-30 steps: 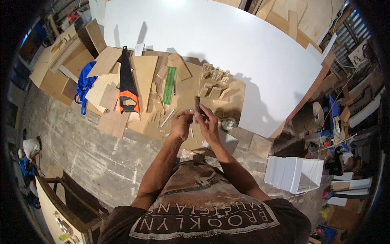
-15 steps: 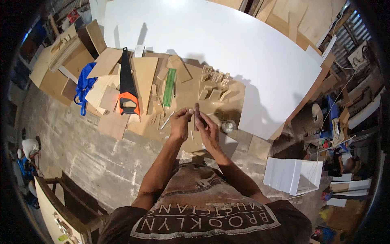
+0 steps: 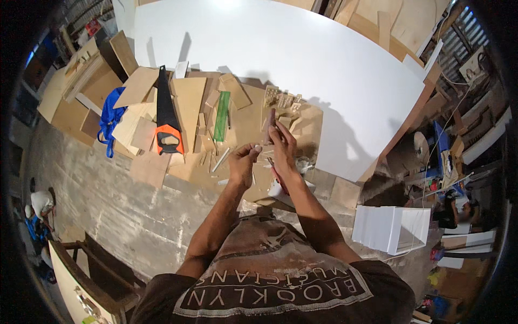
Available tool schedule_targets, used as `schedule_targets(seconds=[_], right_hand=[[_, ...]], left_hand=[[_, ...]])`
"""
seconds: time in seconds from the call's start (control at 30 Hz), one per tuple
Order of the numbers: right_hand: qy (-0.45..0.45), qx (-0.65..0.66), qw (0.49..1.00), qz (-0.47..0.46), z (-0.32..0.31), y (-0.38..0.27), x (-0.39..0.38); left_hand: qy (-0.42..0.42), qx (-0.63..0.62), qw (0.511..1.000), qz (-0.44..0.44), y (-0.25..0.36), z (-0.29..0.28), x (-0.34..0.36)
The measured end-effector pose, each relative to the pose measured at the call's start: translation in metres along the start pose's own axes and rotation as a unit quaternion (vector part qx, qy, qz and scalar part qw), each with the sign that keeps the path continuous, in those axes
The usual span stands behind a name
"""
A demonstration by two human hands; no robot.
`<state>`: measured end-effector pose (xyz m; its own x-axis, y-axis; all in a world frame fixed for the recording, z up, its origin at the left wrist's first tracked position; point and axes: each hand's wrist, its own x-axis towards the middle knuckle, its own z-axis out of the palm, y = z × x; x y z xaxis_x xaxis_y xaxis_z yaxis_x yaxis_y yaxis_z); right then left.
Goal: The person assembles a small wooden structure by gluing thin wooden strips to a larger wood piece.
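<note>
My left hand [image 3: 241,166] is closed in a pinch on a small pale piece [image 3: 258,148], probably wood. To its right, my right hand [image 3: 284,151] grips a narrow reddish-brown block [image 3: 270,123], which points away from me and may be a sanding block. The two hands are apart, above a brown board [image 3: 253,119] strewn with scraps. Beyond the right hand stand several small cut wooden pieces [image 3: 283,100]. Partly covered by the right wrist is a red-handled tool [image 3: 276,174]. A clear round container [image 3: 304,164] sits beside that wrist.
A handsaw [image 3: 169,121] with an orange handle lies on wood offcuts at the left, by a blue cloth bag [image 3: 111,114]. Closer in are a green ruler [image 3: 222,116] and a white stick [image 3: 220,160]. A large white panel [image 3: 270,40] spans the back; a white box [image 3: 375,229] stands at right.
My right hand has moved away from me and slightly right with the brown block, parting from the left hand. The red-handled tool now shows by the right wrist.
</note>
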<state>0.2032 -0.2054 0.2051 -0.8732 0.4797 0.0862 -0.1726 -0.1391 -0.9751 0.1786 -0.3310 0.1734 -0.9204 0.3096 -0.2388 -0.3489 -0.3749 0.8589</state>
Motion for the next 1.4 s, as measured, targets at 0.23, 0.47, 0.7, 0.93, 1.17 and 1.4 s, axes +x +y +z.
schedule_targets(seconds=[0.23,0.47,0.7,0.93,1.17,1.4], right_hand=[[-0.052,-0.177,0.983,0.007,0.009,-0.017,-0.048],[0.029,-0.090,0.992,-0.088,-0.005,-0.006,-0.003],[-0.053,-0.139,0.989,-0.024,-0.007,0.031,-0.044],[-0.057,-0.195,0.974,-0.099,-0.009,0.047,-0.046],[-0.030,-0.122,0.992,-0.032,-0.015,0.030,-0.051],[-0.078,-0.117,0.990,-0.032,-0.011,0.013,-0.052]], left_hand=[[0.007,-0.010,1.000,0.011,-0.001,-0.013,0.000],[-0.025,0.035,0.998,0.041,0.007,-0.016,0.003],[-0.031,0.017,0.998,0.051,0.005,-0.022,0.003],[-0.050,-0.001,0.998,0.035,-0.003,-0.024,0.003],[0.004,0.019,0.999,0.050,-0.004,-0.023,-0.002],[-0.014,0.044,0.999,0.006,0.001,-0.025,-0.008]])
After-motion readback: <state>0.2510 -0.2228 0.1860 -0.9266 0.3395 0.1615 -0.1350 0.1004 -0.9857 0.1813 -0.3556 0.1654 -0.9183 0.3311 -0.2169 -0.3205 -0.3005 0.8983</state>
